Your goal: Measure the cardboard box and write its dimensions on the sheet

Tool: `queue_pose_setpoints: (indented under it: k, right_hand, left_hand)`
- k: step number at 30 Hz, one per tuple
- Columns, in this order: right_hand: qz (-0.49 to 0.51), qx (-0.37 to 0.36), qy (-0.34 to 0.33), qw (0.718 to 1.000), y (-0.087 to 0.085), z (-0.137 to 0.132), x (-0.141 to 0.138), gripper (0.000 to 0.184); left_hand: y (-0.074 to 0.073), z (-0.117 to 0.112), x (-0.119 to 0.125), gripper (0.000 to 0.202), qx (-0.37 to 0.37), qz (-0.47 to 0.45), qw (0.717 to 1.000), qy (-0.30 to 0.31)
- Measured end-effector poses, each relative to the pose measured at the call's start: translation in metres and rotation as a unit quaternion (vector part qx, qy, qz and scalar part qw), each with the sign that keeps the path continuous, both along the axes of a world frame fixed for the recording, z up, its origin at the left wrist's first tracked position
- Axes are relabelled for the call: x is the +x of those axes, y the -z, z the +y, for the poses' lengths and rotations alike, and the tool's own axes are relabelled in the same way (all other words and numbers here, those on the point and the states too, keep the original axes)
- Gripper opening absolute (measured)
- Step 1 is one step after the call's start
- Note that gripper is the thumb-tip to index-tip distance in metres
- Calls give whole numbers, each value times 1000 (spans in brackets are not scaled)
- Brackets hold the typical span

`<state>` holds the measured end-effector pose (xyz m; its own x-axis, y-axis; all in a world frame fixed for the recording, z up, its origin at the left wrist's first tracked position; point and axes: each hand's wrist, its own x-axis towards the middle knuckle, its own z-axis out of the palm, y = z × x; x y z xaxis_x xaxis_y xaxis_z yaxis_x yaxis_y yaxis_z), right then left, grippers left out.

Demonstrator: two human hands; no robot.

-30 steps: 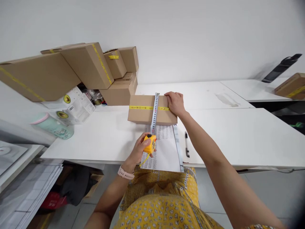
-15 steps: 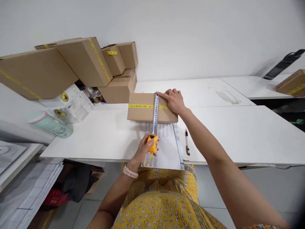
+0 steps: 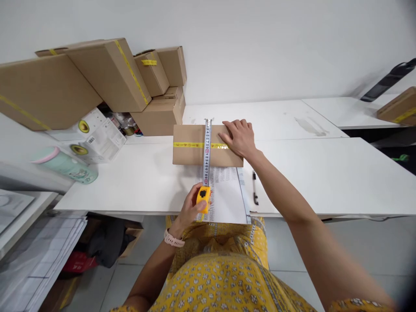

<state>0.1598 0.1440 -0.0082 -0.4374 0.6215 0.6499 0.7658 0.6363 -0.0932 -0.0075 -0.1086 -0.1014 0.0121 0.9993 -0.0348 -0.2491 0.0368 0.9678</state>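
Note:
My left hand (image 3: 191,203) is closed around a yellow tape measure (image 3: 203,199). Its metal blade (image 3: 207,151) reaches away from me across a brown cardboard box (image 3: 188,156), and the hooked tip sticks out past the box's far edge. Yellow printed tape runs along the top of the box. My right hand (image 3: 240,138) rests on the box's right end with fingers spread, apart from the blade. Under the near side of the box lies a printed paper sheet (image 3: 225,195), partly hidden. A pen (image 3: 255,188) lies right of the sheet.
Several cardboard boxes (image 3: 156,119) are stacked at the back left. In front of them stand a white carton with avocado pictures (image 3: 105,138) and a mint-green tumbler (image 3: 69,167). A black bottle (image 3: 386,82) and another taped box (image 3: 398,108) are at the far right of the white table (image 3: 308,177).
My right hand has let go of the blade's tip and flattened on the box. The tape measure has shifted slightly left, its tip now beyond the far edge.

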Motion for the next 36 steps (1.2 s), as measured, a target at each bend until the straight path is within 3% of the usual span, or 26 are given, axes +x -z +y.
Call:
queue_pose_setpoints:
  k: [3, 8, 13, 22, 28, 31, 34, 36]
  right_hand:
    - [33, 40, -17, 999, 18, -30, 7, 49]
    - [46, 92, -32, 994, 66, -71, 26, 45]
    - [25, 49, -27, 998, 94, -70, 37, 40]
    - [37, -61, 43, 997, 87, -43, 15, 42]
    - [123, -113, 27, 986, 60, -55, 12, 42]
    - [238, -207, -48, 948, 50, -78, 19, 46]
    - [373, -298, -129, 869, 53, -99, 32, 47]
    - [457, -324, -133, 817, 60, -111, 41, 44]
  left_hand:
    - [16, -14, -1, 64, -2, 20, 1000, -3]
    - [43, -23, 0, 61, -37, 38, 999, -2]
    - [39, -24, 1, 60, -65, 21, 998, -7]
    - [33, -23, 3, 62, -104, 16, 994, -24]
    - [35, -29, 2, 65, -73, 79, 994, 2]
    - [34, -40, 5, 68, -75, 140, 986, 41]
    - [32, -53, 10, 69, -83, 177, 978, 80]
    - [31, -60, 13, 67, -81, 206, 970, 98]
